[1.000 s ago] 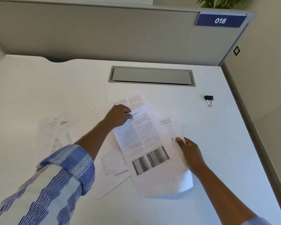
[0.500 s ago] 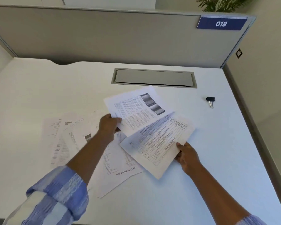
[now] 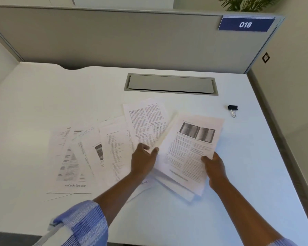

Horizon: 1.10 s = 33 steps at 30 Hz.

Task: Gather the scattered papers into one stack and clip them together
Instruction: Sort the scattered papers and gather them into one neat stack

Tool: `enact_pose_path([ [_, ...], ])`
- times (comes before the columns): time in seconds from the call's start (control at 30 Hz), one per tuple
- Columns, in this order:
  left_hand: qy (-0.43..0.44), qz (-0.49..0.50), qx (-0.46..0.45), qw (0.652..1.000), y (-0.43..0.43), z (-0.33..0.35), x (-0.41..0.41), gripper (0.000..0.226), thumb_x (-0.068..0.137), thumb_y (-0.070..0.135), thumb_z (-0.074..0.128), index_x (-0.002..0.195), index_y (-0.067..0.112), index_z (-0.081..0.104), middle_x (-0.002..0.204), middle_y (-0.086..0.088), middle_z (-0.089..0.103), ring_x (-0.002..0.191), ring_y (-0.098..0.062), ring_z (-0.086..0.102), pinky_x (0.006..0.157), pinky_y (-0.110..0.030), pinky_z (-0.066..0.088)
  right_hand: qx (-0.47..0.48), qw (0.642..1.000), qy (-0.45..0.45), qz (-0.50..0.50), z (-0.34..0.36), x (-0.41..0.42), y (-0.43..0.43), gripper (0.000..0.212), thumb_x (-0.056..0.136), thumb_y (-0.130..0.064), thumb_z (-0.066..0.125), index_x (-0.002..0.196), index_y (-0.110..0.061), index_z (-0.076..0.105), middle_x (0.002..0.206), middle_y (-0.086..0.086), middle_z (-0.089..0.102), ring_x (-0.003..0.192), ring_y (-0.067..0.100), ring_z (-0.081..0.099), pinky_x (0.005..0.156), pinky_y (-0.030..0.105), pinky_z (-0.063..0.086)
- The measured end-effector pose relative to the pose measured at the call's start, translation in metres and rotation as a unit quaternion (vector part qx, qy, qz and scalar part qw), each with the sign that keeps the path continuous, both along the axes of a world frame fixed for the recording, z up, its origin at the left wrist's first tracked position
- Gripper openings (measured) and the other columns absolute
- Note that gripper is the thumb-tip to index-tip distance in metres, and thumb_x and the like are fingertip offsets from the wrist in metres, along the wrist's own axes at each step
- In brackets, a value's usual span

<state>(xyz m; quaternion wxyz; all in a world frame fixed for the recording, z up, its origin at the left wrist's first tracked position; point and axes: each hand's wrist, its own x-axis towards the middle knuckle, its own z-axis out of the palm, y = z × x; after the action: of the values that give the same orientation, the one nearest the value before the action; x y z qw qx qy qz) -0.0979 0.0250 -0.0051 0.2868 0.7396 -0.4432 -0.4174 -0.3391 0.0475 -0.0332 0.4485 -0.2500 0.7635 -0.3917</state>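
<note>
Several printed papers lie fanned out on the white desk (image 3: 43, 103). My right hand (image 3: 214, 167) grips the lower right edge of a small stack of papers (image 3: 188, 153) whose top sheet carries two grey pictures. My left hand (image 3: 143, 160) rests at that stack's left edge, fingers apart, touching a two-column text sheet (image 3: 146, 123). More loose sheets (image 3: 75, 153) spread out to the left, overlapping one another. A black binder clip (image 3: 232, 109) lies alone at the right, well beyond the stack.
A grey cable hatch (image 3: 171, 84) is set into the desk behind the papers. A grey partition (image 3: 114, 38) with a blue "018" sign (image 3: 245, 24) closes the back. The desk's right edge (image 3: 274, 139) drops to a beige wall.
The sheet with the pictures went from my left hand onto the stack in my right hand. My left hand let it go and moved to the stack's left edge.
</note>
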Motion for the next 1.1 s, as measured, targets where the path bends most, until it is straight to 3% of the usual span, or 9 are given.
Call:
enact_pose_path([
  [0.13, -0.268, -0.179, -0.110, 0.940, -0.033, -0.017, 0.038, 0.079, 0.079, 0.054, 0.072, 0.139, 0.010, 0.045, 0.136, -0.012, 0.051, 0.126, -0.030, 0.049, 0.099, -0.044, 0.045, 0.023, 0.999, 0.046, -0.004, 0.003, -0.034, 0.011, 0.034, 0.090, -0.004, 0.055, 0.120, -0.011, 0.067, 0.109, 0.009, 0.072, 0.096, 0.029, 0.066, 0.082, 0.034, 0.049],
  [0.2, -0.321, -0.286, -0.057, 0.901, -0.048, -0.027, 0.054, 0.118, 0.071, 0.069, 0.071, 0.156, 0.010, 0.015, 0.164, -0.013, 0.013, 0.150, -0.033, 0.015, 0.119, -0.048, 0.024, 0.032, 0.998, 0.057, 0.005, 0.003, -0.042, 0.015, 0.031, 0.089, -0.004, 0.055, 0.116, -0.013, 0.067, 0.109, 0.011, 0.073, 0.097, 0.031, 0.067, 0.086, 0.038, 0.053],
  [0.27, -0.331, -0.363, -0.016, 0.871, -0.058, -0.034, 0.066, 0.137, 0.062, 0.083, 0.063, 0.158, 0.015, -0.007, 0.165, -0.008, -0.017, 0.152, -0.030, -0.013, 0.124, -0.049, 0.003, 0.038, 0.997, 0.065, 0.015, 0.003, -0.046, 0.017, 0.028, 0.088, -0.004, 0.055, 0.112, -0.015, 0.067, 0.108, 0.011, 0.073, 0.098, 0.032, 0.068, 0.090, 0.042, 0.054],
  [0.37, -0.331, -0.401, 0.002, 0.854, -0.060, -0.043, 0.072, 0.140, 0.055, 0.095, 0.044, 0.157, 0.019, -0.013, 0.162, -0.005, -0.027, 0.150, -0.029, -0.021, 0.123, -0.049, -0.004, 0.044, 0.997, 0.068, 0.019, 0.003, -0.047, 0.018, 0.027, 0.088, -0.005, 0.055, 0.109, -0.017, 0.066, 0.107, 0.010, 0.073, 0.099, 0.033, 0.068, 0.093, 0.046, 0.055],
  [0.47, -0.344, -0.387, -0.014, 0.855, -0.056, -0.046, 0.073, 0.131, 0.057, 0.096, 0.031, 0.158, 0.023, -0.008, 0.164, -0.003, -0.022, 0.152, -0.029, -0.017, 0.123, -0.050, -0.002, 0.050, 0.996, 0.067, 0.028, 0.004, -0.046, 0.019, 0.027, 0.088, -0.006, 0.055, 0.109, -0.019, 0.066, 0.107, 0.008, 0.073, 0.099, 0.032, 0.068, 0.094, 0.048, 0.055],
  [0.6, -0.338, -0.325, -0.082, 0.879, -0.055, -0.047, 0.070, 0.090, 0.082, 0.070, 0.056, 0.155, 0.024, 0.028, 0.166, -0.004, 0.014, 0.152, -0.030, 0.012, 0.121, -0.048, 0.012, 0.050, 0.996, 0.064, 0.031, 0.004, -0.046, 0.019, 0.028, 0.088, -0.006, 0.054, 0.110, -0.019, 0.067, 0.106, 0.007, 0.073, 0.098, 0.031, 0.068, 0.093, 0.046, 0.055],
  [0.67, -0.339, -0.270, -0.151, 0.889, -0.057, -0.039, 0.067, 0.051, 0.089, 0.033, 0.064, 0.139, 0.023, 0.056, 0.151, -0.006, 0.047, 0.136, -0.034, 0.043, 0.109, -0.045, 0.034, 0.045, 0.997, 0.051, 0.025, 0.005, -0.047, 0.019, 0.029, 0.089, -0.005, 0.054, 0.112, -0.017, 0.067, 0.106, 0.007, 0.073, 0.097, 0.030, 0.068, 0.089, 0.042, 0.055],
  [0.77, -0.353, -0.190, -0.229, 0.887, -0.062, -0.023, 0.067, 0.039, 0.083, 0.001, 0.056, 0.113, 0.018, 0.075, 0.113, -0.006, 0.073, 0.095, -0.033, 0.059, 0.078, -0.038, 0.046, 0.039, 0.999, 0.016, 0.003, 0.005, -0.048, 0.019, 0.030, 0.087, -0.003, 0.054, 0.110, -0.015, 0.068, 0.105, 0.008, 0.074, 0.096, 0.030, 0.068, 0.089, 0.044, 0.054],
  [1.1, -0.136, 0.074, -0.231, 0.961, -0.076, 0.027, 0.061, 0.023, 0.098, 0.016, 0.055, 0.095, 0.002, 0.073, 0.092, -0.017, 0.074, 0.088, -0.030, 0.065, 0.076, -0.023, 0.040, 0.029, 0.996, -0.077, 0.046, 0.009, -0.029, 0.011, 0.031, 0.087, 0.004, 0.051, 0.099, -0.016, 0.070, 0.106, 0.012, 0.075, 0.096, 0.033, 0.069, 0.090, 0.046, 0.054],
])
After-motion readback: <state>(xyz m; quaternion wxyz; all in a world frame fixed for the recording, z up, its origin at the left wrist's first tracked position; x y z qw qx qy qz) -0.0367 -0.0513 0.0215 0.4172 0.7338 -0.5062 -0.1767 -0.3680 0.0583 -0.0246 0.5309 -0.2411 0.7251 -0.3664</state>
